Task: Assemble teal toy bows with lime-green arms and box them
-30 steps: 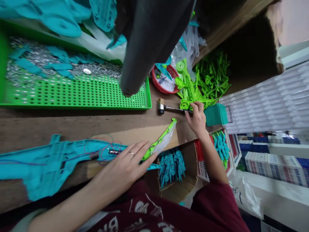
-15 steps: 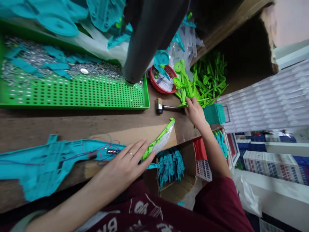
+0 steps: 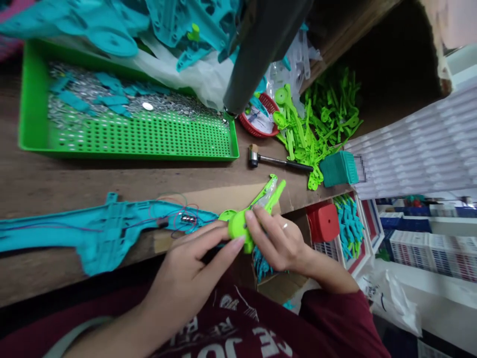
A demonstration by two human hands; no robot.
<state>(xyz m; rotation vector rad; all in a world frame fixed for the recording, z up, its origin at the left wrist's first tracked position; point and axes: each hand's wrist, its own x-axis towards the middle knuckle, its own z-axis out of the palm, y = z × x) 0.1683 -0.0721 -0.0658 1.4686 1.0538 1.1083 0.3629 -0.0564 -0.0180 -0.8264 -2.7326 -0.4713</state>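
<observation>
A bright green plastic piece (image 3: 238, 226) with a round end is held between my two hands above the table's front edge. My left hand (image 3: 203, 258) pinches its round end from the left, thumb toward the front. From the right, my right hand (image 3: 274, 236) closes its fingers on the same piece. Behind it another slim green piece (image 3: 266, 191) with a clear part lies against the cardboard strip (image 3: 208, 196). To the left rests a long blue plastic shell (image 3: 108, 223) with thin red and blue wires and small silver parts.
A green perforated tray (image 3: 149, 141) of small metal parts stands at the back left. A hammer (image 3: 279, 160), red basket (image 3: 261, 117), green pile (image 3: 309, 129) and teal stack (image 3: 338, 168) lie right. A dark post (image 3: 257, 59) comes down behind.
My right hand has come back from the green pile with a green piece. My left hand has lifted off the slim green piece and now grips the new one. The view has shifted slightly.
</observation>
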